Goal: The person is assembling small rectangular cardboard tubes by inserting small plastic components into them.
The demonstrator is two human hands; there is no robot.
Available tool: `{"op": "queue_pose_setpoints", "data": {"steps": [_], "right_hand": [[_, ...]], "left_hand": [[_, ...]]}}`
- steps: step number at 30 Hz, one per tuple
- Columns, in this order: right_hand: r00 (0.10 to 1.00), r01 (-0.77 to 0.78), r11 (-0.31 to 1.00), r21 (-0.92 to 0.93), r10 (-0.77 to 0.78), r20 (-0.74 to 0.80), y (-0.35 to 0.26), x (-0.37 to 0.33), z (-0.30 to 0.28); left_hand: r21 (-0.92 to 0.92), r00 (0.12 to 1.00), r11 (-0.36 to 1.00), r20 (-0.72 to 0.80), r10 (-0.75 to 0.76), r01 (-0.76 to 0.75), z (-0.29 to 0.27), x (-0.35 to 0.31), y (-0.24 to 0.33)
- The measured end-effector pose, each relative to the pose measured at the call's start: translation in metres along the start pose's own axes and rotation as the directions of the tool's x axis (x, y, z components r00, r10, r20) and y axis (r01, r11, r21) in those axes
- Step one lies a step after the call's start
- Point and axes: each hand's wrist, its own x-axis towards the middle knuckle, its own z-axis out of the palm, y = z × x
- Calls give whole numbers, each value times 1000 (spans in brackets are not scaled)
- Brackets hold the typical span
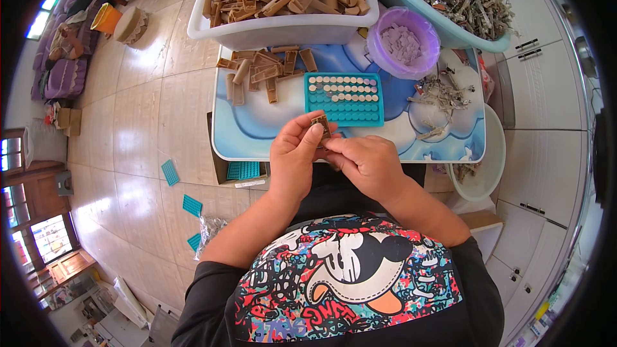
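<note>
Left grip [292, 154] on brown piece [322, 124] near tabletop edge [443, 159]

They're in a black shirt [202, 311], short sleeves [483, 283] reaching near the elbows, and look at that front: loud graffiti print [443, 276] in red, teal and white, crowding a big orange-touched cartoon figure [352, 268]!

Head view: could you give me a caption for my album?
Left hand holding a brown casing, right hand close by, a teal tray of white discs beyond.
</note>
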Motion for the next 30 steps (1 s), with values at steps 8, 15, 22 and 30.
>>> {"op": "queue_pose_setpoints", "data": {"steps": [8, 15, 22, 30], "right_hand": [[999, 3, 1000, -18, -4, -33, 0, 1, -5], [984, -146, 959, 242, 165, -63, 5, 11, -8], [969, -244, 953, 180, 247, 6, 6, 20, -7], [993, 118, 993, -28, -117, 24, 4, 6, -17]], "left_hand": [[14, 999, 1000, 35, -7, 7, -3, -1, -9], [25, 994, 997, 69, -80, 79, -5, -3, -11], [15, 968, 971, 76, -240, 239, 2, -9, 5], [-120, 954, 946, 52, -297, 301, -1, -15, 2]]}}
